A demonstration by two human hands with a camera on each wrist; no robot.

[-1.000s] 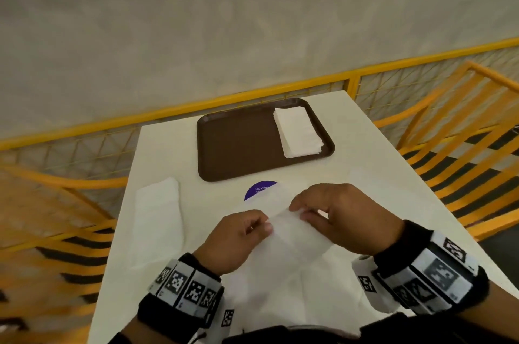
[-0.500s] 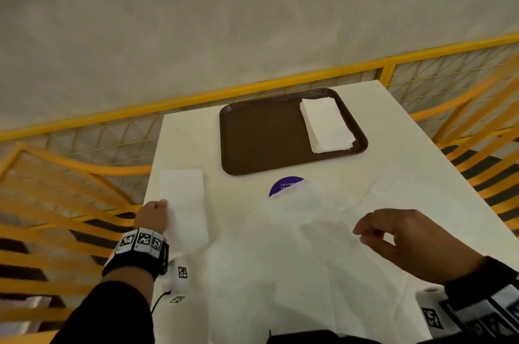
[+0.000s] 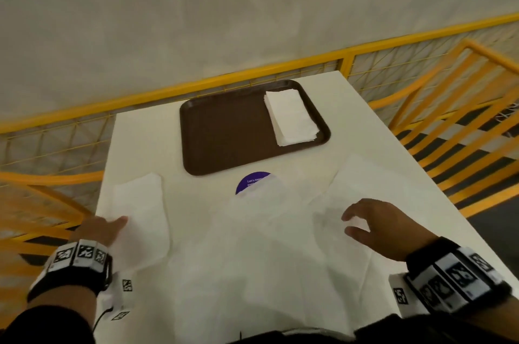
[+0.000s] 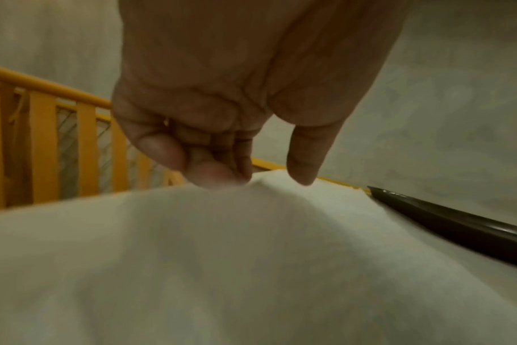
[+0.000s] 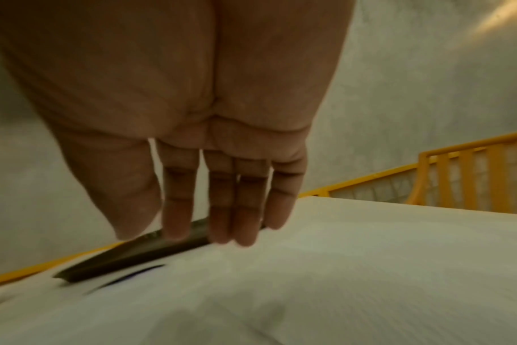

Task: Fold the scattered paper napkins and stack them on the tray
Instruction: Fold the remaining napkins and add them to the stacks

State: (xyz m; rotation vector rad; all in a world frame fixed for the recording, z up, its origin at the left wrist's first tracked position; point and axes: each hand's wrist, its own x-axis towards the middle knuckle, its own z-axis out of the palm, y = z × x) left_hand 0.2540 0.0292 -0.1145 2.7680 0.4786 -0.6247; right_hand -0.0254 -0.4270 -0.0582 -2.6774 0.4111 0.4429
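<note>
A brown tray (image 3: 224, 133) at the table's far side carries a stack of folded white napkins (image 3: 292, 119) along its right end. A half-folded napkin (image 3: 143, 220) lies at the table's left edge. My left hand (image 3: 112, 224) holds its near left edge, thumb on top. In the left wrist view the curled fingers (image 4: 213, 175) meet the raised paper (image 4: 251, 256). Unfolded napkins (image 3: 266, 245) overlap across the near middle. My right hand (image 3: 351, 223) hovers open just above the right one (image 3: 373, 183), fingers (image 5: 236, 228) straight, holding nothing.
A round purple sticker (image 3: 250, 182) shows between the tray and the loose napkins. The white table (image 3: 146, 141) is narrow, with yellow railing (image 3: 252, 74) behind it and on both sides. The tray's rim (image 5: 127, 254) lies just beyond my right fingertips.
Both hands left the napkin they held at the centre. The left hand went out to the napkin at the left edge; the right hand moved right and opened.
</note>
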